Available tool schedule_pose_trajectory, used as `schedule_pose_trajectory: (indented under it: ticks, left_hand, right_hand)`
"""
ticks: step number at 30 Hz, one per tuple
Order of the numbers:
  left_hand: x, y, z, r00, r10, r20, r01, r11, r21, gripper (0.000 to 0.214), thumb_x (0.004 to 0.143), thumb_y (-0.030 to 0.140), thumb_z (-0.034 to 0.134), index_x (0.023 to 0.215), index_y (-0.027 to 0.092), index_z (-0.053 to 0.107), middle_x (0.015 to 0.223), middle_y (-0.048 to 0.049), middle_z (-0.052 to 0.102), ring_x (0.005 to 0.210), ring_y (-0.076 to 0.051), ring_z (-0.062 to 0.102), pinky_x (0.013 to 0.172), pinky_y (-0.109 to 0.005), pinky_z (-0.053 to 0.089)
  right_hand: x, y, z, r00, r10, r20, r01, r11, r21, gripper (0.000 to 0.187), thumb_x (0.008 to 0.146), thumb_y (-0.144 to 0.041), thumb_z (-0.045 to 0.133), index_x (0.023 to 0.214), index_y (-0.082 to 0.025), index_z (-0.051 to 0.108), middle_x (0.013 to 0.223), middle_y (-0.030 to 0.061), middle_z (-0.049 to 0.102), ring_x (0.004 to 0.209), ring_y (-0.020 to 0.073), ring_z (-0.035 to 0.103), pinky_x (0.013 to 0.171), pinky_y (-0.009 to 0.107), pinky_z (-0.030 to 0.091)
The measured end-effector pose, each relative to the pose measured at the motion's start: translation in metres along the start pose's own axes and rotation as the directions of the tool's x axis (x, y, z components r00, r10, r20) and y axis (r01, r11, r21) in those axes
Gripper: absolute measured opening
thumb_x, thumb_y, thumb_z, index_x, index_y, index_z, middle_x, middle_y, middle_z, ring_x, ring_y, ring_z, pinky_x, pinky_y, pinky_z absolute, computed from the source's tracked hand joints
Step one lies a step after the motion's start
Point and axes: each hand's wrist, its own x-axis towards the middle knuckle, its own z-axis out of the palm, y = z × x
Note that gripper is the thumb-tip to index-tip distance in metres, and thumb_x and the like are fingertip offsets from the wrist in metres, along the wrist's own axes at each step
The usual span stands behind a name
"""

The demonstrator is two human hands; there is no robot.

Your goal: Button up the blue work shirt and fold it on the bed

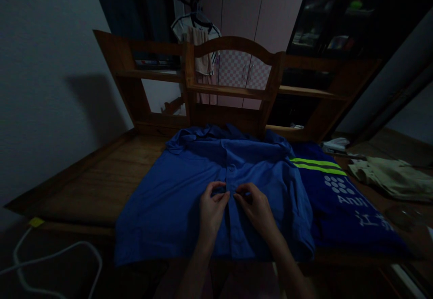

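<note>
A blue long-sleeved shirt (176,200) lies spread face up on a wooden desk, its collar end toward the back. My left hand (213,204) pinches the front placket from the left, thumb and forefinger nearly meeting at the edge. From the right, my right hand (253,204) pinches the same placket, its fingertips a short gap from the left ones. One button (232,169) shows on the placket just above my fingertips. Whatever small part of the shirt lies between my fingertips is too dark to make out.
Right of the shirt lies a folded dark-blue garment (338,195) with yellow-green stripes and white lettering. Pale folded cloth (392,177) is farther right. A wooden shelf frame (233,92) rises behind the desk (91,181). A white cable (57,251) hangs at the lower left.
</note>
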Motion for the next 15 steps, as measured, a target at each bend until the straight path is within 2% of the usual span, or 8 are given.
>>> schedule_pose_trajectory:
  ticks: [6, 9, 13, 15]
  left_hand:
    - [0.001, -0.001, 0.000, 1.000, 0.023, -0.008, -0.023, 1.000, -0.012, 0.026, 0.074, 0.019, 0.060, 0.099, 0.016, 0.056, 0.109, -0.0073, 0.059, 0.083, -0.013, 0.065, 0.072, -0.020, 0.049]
    - [-0.001, -0.002, 0.001, 0.999, 0.047, -0.021, -0.046, 0.999, 0.027, 0.025, 0.075, 0.019, 0.059, 0.100, 0.016, 0.056, 0.108, -0.0079, 0.060, 0.085, -0.014, 0.065, 0.075, -0.022, 0.049]
    - [-0.008, -0.002, 0.007, 0.994, 0.096, -0.041, -0.090, 0.987, 0.133, 0.024, 0.080, 0.021, 0.055, 0.104, 0.018, 0.055, 0.106, -0.0086, 0.062, 0.083, -0.015, 0.066, 0.074, -0.025, 0.051]
    - [-0.012, 0.000, 0.010, 0.990, 0.138, -0.040, -0.127, 0.972, 0.197, 0.024, 0.081, 0.020, 0.053, 0.105, 0.019, 0.054, 0.107, -0.0084, 0.062, 0.084, -0.015, 0.065, 0.074, -0.026, 0.052]
  right_hand:
    - [0.000, 0.003, -0.002, 0.996, 0.077, 0.035, -0.081, 0.992, 0.101, 0.016, 0.083, -0.033, 0.060, 0.090, -0.019, 0.059, 0.086, 0.0028, 0.063, 0.078, 0.0158, 0.061, 0.069, 0.025, 0.047]
    - [0.000, 0.004, -0.001, 0.993, 0.100, 0.057, -0.107, 0.985, 0.138, 0.022, 0.085, -0.038, 0.057, 0.089, -0.017, 0.060, 0.085, 0.0039, 0.064, 0.078, 0.0165, 0.061, 0.068, 0.025, 0.046]
    - [0.002, 0.006, -0.002, 0.985, 0.127, 0.115, -0.139, 0.985, 0.103, 0.027, 0.089, -0.042, 0.048, 0.088, -0.017, 0.058, 0.081, 0.0040, 0.063, 0.074, 0.0162, 0.061, 0.064, 0.024, 0.044]
    - [0.004, 0.003, -0.005, 0.980, 0.103, 0.170, -0.111, 0.993, 0.039, 0.024, 0.090, -0.040, 0.047, 0.089, -0.017, 0.054, 0.080, 0.0033, 0.062, 0.073, 0.0160, 0.060, 0.064, 0.024, 0.042]
